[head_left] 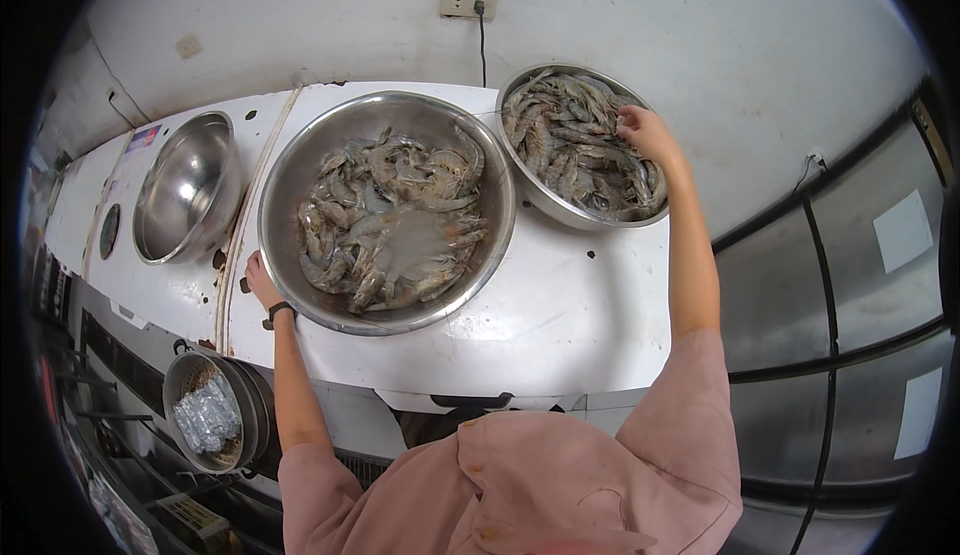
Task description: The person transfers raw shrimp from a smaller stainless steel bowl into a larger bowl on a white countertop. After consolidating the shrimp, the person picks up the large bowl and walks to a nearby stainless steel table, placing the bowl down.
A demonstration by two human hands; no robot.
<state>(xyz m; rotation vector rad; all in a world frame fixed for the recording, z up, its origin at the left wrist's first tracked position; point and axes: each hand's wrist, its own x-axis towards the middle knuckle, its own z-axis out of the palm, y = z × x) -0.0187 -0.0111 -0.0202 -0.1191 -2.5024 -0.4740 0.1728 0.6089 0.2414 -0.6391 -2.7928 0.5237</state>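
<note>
A large steel bowl [283, 165] of raw grey shrimp [385, 225] stands on the white tabletop, with cloudy whitish liquid or ice over part of the heap. My left hand [262, 281], a dark band at its wrist, is at the bowl's near left side, fingers stretched along the outside. Behind and to the right is a smaller steel bowl [570, 217], also filled with shrimp [575, 140]. Over its right rim reaches my right hand [645, 132], its fingers curled together at the shrimp. What sits between those fingertips is too small to make out.
An unfilled steel bowl [185, 190] stands tilted-looking at the left of the white table [560, 325]. Below the table edge, a pot [180, 370] holds a silvery bundle [208, 415]. A plugged socket [467, 3] is on the wall; steel cabinets [775, 325] stand at right.
</note>
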